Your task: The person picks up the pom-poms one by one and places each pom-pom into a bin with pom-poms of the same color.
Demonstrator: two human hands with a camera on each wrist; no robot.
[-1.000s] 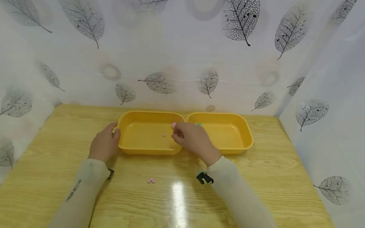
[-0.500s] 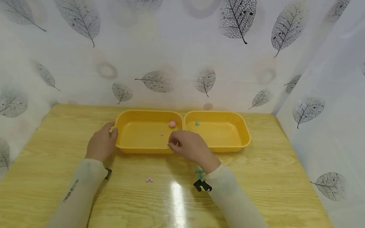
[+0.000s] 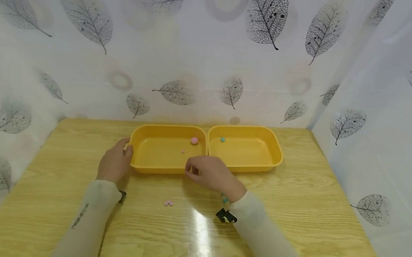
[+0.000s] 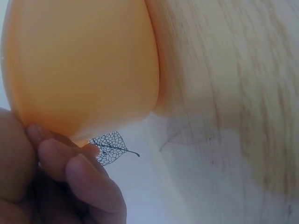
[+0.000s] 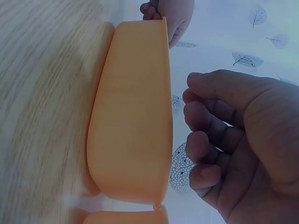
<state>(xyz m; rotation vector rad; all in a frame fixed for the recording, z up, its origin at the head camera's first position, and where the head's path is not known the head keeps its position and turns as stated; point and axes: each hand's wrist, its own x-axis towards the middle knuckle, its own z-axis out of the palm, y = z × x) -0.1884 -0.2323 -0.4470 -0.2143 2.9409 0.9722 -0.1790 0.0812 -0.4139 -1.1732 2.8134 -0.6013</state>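
My left hand [image 3: 114,162] grips the left end of a yellow tray [image 3: 158,155], thumb and fingers at its rim. Above that tray's front right corner is my right hand [image 3: 213,173]; its fingers are loosely bent, and in the right wrist view nothing shows between thumb and fingertips. Inside the tray lie a larger pink ball [image 3: 194,140] and a tiny pink bead [image 3: 183,151]. Several small pink beads [image 3: 168,203] sit on the table in front. Small turquoise pieces [image 3: 224,197] are partly hidden by my right wrist.
A second yellow tray [image 3: 246,153] stands against the first on the right, with a turquoise piece [image 3: 222,139] at its back left. Both rest on a wooden table [image 3: 150,239]. A leaf-patterned white curtain [image 3: 205,62] encloses the back and sides.
My right hand has drawn back toward the front from over the tray, uncovering the pink ball and the turquoise piece. My left hand keeps its grip on the tray.
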